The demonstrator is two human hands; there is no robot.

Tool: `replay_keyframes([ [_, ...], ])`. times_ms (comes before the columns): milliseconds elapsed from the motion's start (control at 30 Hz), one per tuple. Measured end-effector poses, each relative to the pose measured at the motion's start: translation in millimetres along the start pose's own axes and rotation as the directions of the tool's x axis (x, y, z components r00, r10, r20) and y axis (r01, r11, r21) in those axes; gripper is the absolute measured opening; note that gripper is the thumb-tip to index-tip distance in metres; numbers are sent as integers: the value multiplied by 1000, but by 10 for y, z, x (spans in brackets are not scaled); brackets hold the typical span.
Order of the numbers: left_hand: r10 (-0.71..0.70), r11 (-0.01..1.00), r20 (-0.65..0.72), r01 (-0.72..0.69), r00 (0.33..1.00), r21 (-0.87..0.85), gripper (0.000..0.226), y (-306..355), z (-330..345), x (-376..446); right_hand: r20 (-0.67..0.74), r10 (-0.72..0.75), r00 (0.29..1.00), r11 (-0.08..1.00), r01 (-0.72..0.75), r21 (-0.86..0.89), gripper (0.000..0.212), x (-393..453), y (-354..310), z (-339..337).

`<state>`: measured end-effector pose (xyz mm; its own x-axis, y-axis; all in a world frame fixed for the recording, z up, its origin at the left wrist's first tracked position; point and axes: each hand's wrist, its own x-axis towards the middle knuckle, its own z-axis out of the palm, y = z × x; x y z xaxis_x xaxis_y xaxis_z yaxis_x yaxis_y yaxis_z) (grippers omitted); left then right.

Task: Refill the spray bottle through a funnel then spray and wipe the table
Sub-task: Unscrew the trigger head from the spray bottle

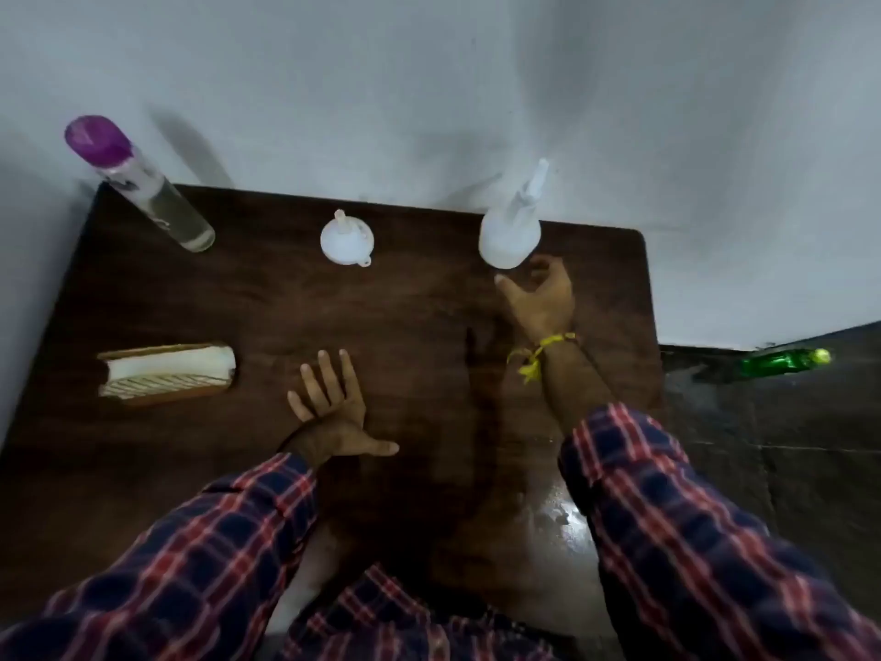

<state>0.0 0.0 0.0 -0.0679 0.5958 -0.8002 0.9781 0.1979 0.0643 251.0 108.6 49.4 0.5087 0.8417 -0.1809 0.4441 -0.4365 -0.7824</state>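
- The spray bottle point(509, 231), white with its trigger head on, stands upright at the upper right of the dark wooden bench point(429, 302), close to the wall.
- The right hand point(541, 293) is just below the bottle in the frame, fingers loosely curved and spread apart around its base with thumb pointing left. It holds nothing; whether the fingertips touch the bottle I cannot tell. The shape suits a grasp about to close round the body.
- The left hand point(333, 407) lies flat in the lower middle of the frame, fingers straight and fanned, palm down on the bench, probably steadying the person while the other arm reaches.
- The white funnel point(347, 240) sits upside down at the upper centre, wide mouth on the wood and spout up, so it rests stable and is easy to pick by the spout.
- A clear refill bottle point(143, 183) with a purple cap stands at the upper left corner, some liquid visible in it.
- A folded cloth point(167, 372), pale with a striped edge, lies at the left, well apart from the liquids, likely kept dry for wiping.
- Judging by this layout, refilling has not begun: the sprayer head must come off first.
- A green bottle point(782, 362) lies on the floor at the far right.
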Motion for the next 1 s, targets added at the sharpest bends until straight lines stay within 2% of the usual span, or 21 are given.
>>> replay_keyframes([
  [100,12,998,2,-12,1000,-62,165,7,-16,62,15,-29,999,999,29,-40,89,378,-74,161],
  [167,4,997,6,-3,1000,-73,165,-21,10,96,65,-42,997,995,48,-87,98,592,-120,286],
  [367,22,998,-28,-24,999,-51,164,-39,94,118,49,-93,994,996,93,0,85,768,28,437],
  [533,45,996,-5,-45,999,-83,163,-47,52,103,32,-136,990,987,138,-80,83,204,178,246],
  [633,48,995,-16,-50,999,-86,164,-62,46,69,24,-134,991,989,135,-55,81,-360,348,117],
  [767,51,991,-92,-62,994,-118,163,-69,41,-19,21,-70,997,998,70,-5,77,-1127,568,-91],
  [833,55,987,-185,-82,981,-141,155,-80,61,-124,36,-57,998,998,58,-21,78,-1467,645,-185],
  [900,107,961,-309,-178,945,-210,135,-58,141,-292,78,-50,996,997,54,-56,79,-1731,692,-261],
  [933,157,919,-367,-271,917,-284,124,-35,184,-409,111,-61,992,995,69,-66,79,-1843,712,-297],
  [967,220,835,-416,-391,882,-388,114,-7,205,-561,145,-81,986,993,92,-68,78,-1938,732,-320],
  [1000,291,708,-453,-508,843,-490,105,23,208,-726,173,-100,980,992,112,-65,79,-2029,723,-346],
])
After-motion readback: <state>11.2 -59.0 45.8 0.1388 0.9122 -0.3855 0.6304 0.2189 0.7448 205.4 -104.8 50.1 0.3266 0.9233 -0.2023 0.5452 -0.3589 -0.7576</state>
